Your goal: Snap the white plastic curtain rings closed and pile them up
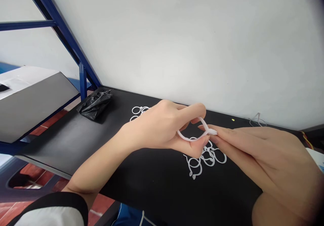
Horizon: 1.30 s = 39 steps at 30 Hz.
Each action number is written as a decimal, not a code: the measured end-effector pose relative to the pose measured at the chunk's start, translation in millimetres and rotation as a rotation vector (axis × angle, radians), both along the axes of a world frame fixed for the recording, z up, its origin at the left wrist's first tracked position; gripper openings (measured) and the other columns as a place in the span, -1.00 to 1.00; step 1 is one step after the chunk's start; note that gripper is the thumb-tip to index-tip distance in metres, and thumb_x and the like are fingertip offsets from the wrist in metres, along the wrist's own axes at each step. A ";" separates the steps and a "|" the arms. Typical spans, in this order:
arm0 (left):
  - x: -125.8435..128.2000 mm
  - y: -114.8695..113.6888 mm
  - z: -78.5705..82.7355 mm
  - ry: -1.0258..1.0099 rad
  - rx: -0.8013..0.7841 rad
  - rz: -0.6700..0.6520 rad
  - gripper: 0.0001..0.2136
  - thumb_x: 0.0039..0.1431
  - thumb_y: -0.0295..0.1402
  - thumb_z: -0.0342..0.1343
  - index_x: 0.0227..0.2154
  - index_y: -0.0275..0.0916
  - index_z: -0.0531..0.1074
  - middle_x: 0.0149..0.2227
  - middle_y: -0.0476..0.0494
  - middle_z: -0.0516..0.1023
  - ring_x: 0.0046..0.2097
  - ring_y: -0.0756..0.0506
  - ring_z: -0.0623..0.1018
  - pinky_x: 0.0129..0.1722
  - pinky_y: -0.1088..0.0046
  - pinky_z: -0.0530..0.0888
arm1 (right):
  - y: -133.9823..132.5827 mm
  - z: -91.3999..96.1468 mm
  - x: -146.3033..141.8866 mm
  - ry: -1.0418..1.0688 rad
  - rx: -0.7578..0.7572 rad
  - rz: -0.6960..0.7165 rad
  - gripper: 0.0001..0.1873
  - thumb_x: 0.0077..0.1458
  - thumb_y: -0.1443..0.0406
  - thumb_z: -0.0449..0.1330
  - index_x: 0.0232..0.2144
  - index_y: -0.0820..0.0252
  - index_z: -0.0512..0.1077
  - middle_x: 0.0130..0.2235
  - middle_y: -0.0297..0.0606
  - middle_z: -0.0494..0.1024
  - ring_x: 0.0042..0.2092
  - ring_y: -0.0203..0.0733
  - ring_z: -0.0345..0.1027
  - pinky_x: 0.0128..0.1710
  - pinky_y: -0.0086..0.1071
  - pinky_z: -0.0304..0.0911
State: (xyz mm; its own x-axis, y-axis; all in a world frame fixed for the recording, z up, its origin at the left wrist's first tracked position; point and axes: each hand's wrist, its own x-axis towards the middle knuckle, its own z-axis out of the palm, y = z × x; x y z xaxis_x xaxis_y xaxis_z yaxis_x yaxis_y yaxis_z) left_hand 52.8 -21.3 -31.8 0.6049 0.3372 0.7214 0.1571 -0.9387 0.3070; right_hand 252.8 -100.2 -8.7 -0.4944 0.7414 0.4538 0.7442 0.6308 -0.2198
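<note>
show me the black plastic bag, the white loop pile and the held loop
black plastic bag [95,104]: head view, crumpled middle
white loop pile [207,158]: head view, central tangle
held loop [189,140]: head view, lower curve

Two hands show, the left hand [157,128] and the right hand [255,155], with one white plastic loop [188,139] between them at centre frame. Below it lie about five white loops [206,160], and at least three white loops [138,110] show upper centre. Far right is one thin loop [257,121], and left of centre one black plastic bag [95,104]
</note>
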 end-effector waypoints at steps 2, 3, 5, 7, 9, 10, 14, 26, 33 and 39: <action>0.1 0.0 -0.2 0.002 -0.006 -0.003 -0.84 0.05 -0.30 0.11 -0.43 -0.22 0.24 -0.62 0.20 0.11 -0.59 0.15 0.05 -0.67 0.63 0.10 | 1.1 0.9 0.7 -0.016 0.011 0.026 -0.70 0.32 0.28 0.00 -0.31 0.05 0.53 -0.48 -0.32 0.58 -0.47 -0.21 0.47 -0.60 -0.39 0.21; 0.2 0.1 -0.3 0.003 -0.009 -0.005 -0.84 0.05 -0.30 0.11 -0.43 -0.22 0.24 -0.62 0.21 0.11 -0.59 0.15 0.06 -0.67 0.63 0.10 | 1.5 1.2 1.0 -0.022 0.022 0.036 -0.71 0.32 0.30 0.00 -0.31 0.07 0.52 -0.48 -0.32 0.58 -0.47 -0.22 0.47 -0.62 -0.39 0.18; 0.5 0.3 -0.3 0.006 -0.013 -0.009 -0.84 0.05 -0.30 0.12 -0.43 -0.23 0.24 -0.61 0.21 0.11 -0.59 0.15 0.06 -0.67 0.64 0.10 | 1.9 1.3 1.2 -0.028 0.043 0.044 -0.74 0.32 0.32 0.00 -0.31 0.11 0.48 -0.48 -0.31 0.58 -0.49 -0.24 0.47 -0.66 -0.38 0.08; 0.5 0.7 0.2 0.010 -0.014 -0.009 -0.83 0.05 -0.30 0.12 -0.43 -0.23 0.24 -0.61 0.20 0.10 -0.59 0.15 0.05 -0.67 0.63 0.10 | 2.0 0.9 1.0 -0.030 0.055 0.038 -0.76 0.33 0.34 -0.01 -0.31 0.13 0.44 -0.48 -0.30 0.58 -0.50 -0.25 0.46 -0.69 -0.36 0.01; 0.2 1.1 0.8 0.020 -0.019 -0.011 -0.83 0.05 -0.29 0.12 -0.44 -0.22 0.23 -0.62 0.20 0.10 -0.59 0.14 0.05 -0.67 0.62 0.09 | 1.6 0.3 0.7 -0.035 0.053 0.045 -0.78 0.33 0.35 -0.01 -0.32 0.14 0.42 -0.46 -0.30 0.58 -0.49 -0.26 0.46 -0.68 -0.35 -0.02; 0.0 1.2 1.0 0.024 -0.025 -0.013 -0.83 0.05 -0.28 0.11 -0.44 -0.22 0.23 -0.62 0.20 0.10 -0.59 0.14 0.04 -0.67 0.62 0.10 | 1.3 0.0 0.6 -0.038 0.050 0.050 -0.79 0.32 0.36 0.00 -0.32 0.13 0.41 -0.46 -0.30 0.58 -0.48 -0.26 0.46 -0.67 -0.35 -0.01; -0.4 0.7 1.4 0.047 -0.091 -0.059 -0.84 0.05 -0.30 0.11 -0.44 -0.22 0.23 -0.62 0.20 0.11 -0.59 0.14 0.05 -0.65 0.62 0.12 | -0.9 -1.3 -0.1 -0.045 0.071 0.066 -0.79 0.30 0.36 0.04 -0.40 0.11 0.37 -0.46 -0.33 0.58 -0.47 -0.28 0.45 -0.65 -0.36 -0.01; -3.0 2.1 5.6 0.294 -0.250 -0.037 -0.70 0.27 -0.10 0.06 -0.13 -0.21 0.26 -0.51 0.15 0.33 -0.54 0.14 0.32 -0.54 0.62 0.24 | 4.1 4.7 5.8 -0.046 -0.030 -0.060 -0.76 0.32 0.26 -0.01 -0.34 0.11 0.41 -0.68 -0.48 0.22 -0.68 -0.38 0.02 -0.66 -0.41 -0.05; -1.9 4.2 5.0 0.284 -0.205 -0.043 -0.77 0.33 -0.20 0.02 -0.08 -0.21 0.28 -0.13 -0.07 0.42 -0.32 0.10 0.43 -0.35 0.59 0.37 | 5.6 4.8 3.2 -0.024 -0.012 -0.001 -0.70 0.32 0.33 0.00 -0.47 0.14 0.38 -0.58 -0.40 0.43 -0.61 -0.36 0.20 -0.62 -0.38 -0.02; -5.0 8.5 3.1 0.324 -0.139 -0.001 -0.75 0.36 -0.26 -0.03 0.03 -0.20 0.29 -0.04 -0.15 0.42 -0.21 0.03 0.47 -0.30 0.54 0.38 | 8.5 -1.3 3.8 -0.062 -0.047 -0.006 -0.76 0.32 0.29 0.01 -0.31 0.16 0.46 -0.57 -0.41 0.44 -0.61 -0.36 0.22 -0.62 -0.38 -0.01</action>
State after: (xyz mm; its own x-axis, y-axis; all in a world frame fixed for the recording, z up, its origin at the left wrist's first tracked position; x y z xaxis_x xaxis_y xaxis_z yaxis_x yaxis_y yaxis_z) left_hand 47.7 -12.8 -28.7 0.7952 0.4184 0.4388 0.2668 -0.8914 0.3664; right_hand 256.6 -91.7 -10.0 -0.5161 0.7640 0.3872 0.7610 0.6165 -0.2022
